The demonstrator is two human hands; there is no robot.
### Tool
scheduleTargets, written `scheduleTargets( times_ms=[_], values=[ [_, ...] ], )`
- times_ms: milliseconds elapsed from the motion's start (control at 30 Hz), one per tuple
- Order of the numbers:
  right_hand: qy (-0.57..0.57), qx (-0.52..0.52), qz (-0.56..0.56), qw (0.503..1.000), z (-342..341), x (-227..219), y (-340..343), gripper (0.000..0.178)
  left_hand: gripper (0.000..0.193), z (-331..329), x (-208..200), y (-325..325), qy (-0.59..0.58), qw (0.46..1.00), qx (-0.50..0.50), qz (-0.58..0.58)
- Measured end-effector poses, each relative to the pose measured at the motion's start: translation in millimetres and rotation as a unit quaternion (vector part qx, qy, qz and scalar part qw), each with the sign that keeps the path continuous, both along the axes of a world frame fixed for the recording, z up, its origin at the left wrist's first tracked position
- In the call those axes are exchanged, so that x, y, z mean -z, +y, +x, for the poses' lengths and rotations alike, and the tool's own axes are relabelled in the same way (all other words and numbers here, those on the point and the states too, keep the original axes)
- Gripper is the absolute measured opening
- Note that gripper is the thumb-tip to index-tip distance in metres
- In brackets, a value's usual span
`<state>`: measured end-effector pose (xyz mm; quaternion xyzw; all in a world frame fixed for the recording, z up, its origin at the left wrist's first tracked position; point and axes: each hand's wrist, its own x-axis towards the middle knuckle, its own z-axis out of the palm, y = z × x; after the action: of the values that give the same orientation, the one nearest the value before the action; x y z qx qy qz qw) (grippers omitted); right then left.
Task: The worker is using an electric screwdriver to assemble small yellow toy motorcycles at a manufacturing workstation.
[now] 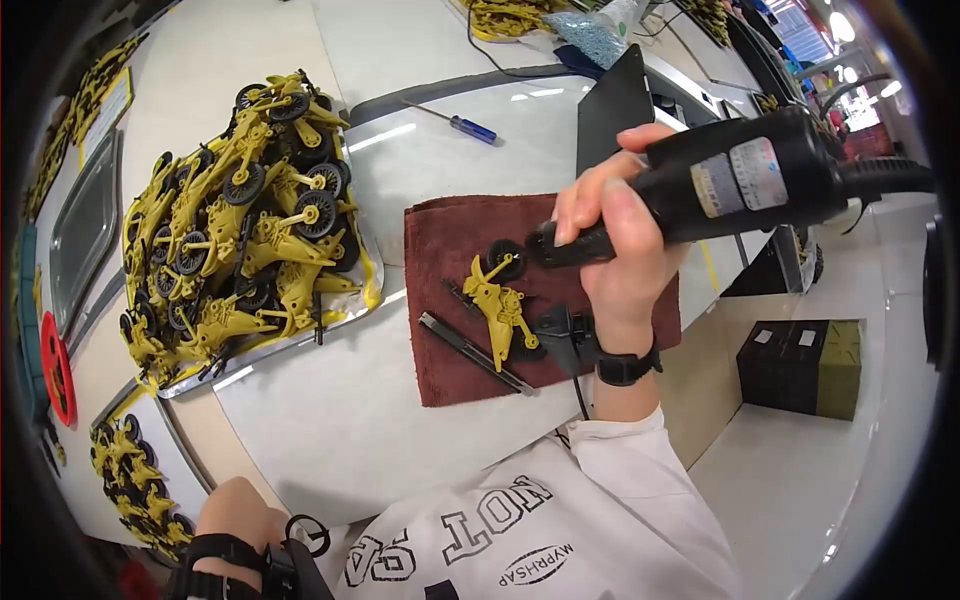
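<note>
My right hand (622,215) is closed around a black corded power tool (740,180), held almost level above a folded brown cloth (440,235). The tool's narrow end is close to the black wheel of a yellow toy motorcycle (495,310) lying on the cloth; whether they touch, I cannot tell. Beside the toy lies a slim dark hand tool (475,353), slanting across the cloth's near edge. A black strap with a small device circles my right wrist. My left hand (238,505) shows only in part at the lower left, above another black strap, and its fingers are hidden.
A tray (372,270) heaped with yellow and black toy motorcycles stands on the left, with a smaller pile (140,475) nearer me. A screwdriver (465,125) lies beyond the cloth. A dark upright panel (615,110) rises behind my right hand. A box (800,368) sits far right.
</note>
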<state>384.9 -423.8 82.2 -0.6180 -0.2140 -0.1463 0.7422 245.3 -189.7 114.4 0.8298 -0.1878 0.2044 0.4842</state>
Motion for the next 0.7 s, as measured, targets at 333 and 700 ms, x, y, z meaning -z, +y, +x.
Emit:
scheduleTargets(
  times_ms=[333,700],
  values=[
    [0.022,0.011,0.001,1.000,3.0,4.4,6.1,0.037,0.065,56.3,93.1,-70.9,0.022,0.971,0.078,0.227],
    [0.018,0.014,-0.041,0.999,12.5,23.6,5.3,0.036,0.074,68.9,119.5,-99.0,0.086,0.954,0.105,0.268]
  ],
)
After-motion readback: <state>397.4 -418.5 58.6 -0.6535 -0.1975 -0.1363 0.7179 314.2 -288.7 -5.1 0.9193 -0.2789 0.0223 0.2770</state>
